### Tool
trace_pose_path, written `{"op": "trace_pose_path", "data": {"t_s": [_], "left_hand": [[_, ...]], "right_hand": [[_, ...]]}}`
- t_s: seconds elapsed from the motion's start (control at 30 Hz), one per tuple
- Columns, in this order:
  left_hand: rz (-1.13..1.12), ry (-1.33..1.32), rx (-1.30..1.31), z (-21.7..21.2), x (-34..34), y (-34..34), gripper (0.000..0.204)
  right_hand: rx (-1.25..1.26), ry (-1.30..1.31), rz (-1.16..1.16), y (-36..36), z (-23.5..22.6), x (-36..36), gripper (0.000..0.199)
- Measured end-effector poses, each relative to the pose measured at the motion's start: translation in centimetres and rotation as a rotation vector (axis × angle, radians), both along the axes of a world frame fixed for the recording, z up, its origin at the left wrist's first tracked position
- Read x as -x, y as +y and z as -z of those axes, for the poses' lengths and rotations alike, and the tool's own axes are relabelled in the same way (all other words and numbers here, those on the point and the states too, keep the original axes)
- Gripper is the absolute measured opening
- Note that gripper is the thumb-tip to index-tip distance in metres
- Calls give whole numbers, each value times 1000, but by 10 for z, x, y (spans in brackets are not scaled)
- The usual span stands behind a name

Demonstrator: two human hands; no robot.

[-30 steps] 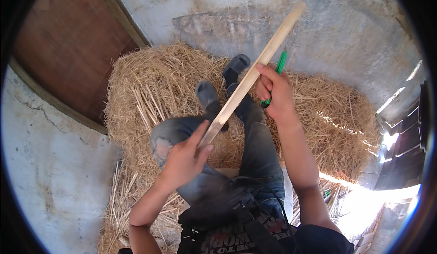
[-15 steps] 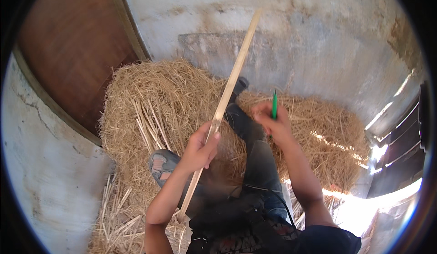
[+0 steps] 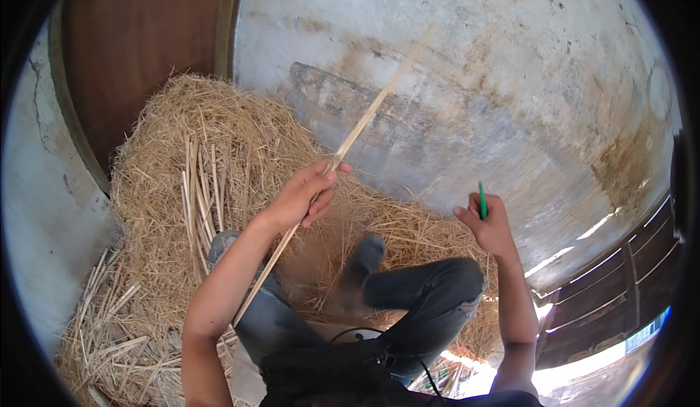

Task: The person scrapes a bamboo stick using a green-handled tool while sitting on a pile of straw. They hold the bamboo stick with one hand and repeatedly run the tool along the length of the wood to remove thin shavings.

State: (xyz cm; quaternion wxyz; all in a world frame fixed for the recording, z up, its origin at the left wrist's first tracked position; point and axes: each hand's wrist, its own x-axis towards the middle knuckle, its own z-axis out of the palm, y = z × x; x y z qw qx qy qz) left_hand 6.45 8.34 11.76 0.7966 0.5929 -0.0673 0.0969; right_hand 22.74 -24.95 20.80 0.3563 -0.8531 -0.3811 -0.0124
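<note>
Gripping a long, thin strip of pale wood (image 3: 357,131), the left hand (image 3: 302,196) has its fingers curled around the lower part; from my distant seat I see the strip slant from beside the left thigh up across the straw and in front of the wall, its far tip blurred. Well apart from it, the right hand (image 3: 492,225) is folded around a slim green tool (image 3: 483,201) with a narrow dark tip pointing up; I cannot make out how its lower end sits in the palm.

A fine, tangled heap of dry golden straw (image 3: 240,115) meets the weathered, stained grey-white wall (image 3: 547,79) along its back edge. On the heap's left part I see a bundle of straight pale sticks (image 3: 203,181), roughly parallel, reaching down near the left knee. Toward its front left corner, coarser loose stalks (image 3: 117,349) lie crisscrossed. Beyond the left edge, an olive-brown frame (image 3: 228,24) holds a smooth reddish-brown panel (image 3: 146,28). The faded blue-grey jeans (image 3: 423,287) look rough and worn
</note>
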Motion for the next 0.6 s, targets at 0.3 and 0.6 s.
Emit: {"op": "trace_pose_path", "data": {"t_s": [0.3,0.6], "left_hand": [[-65,182,-159,60,-69,-2,33],[100,463,-270,113,-81,-44,29]], "right_hand": [[-204,374,-188,118,68,-80,34],[-331,746,-29,115,160,-178,46]]}}
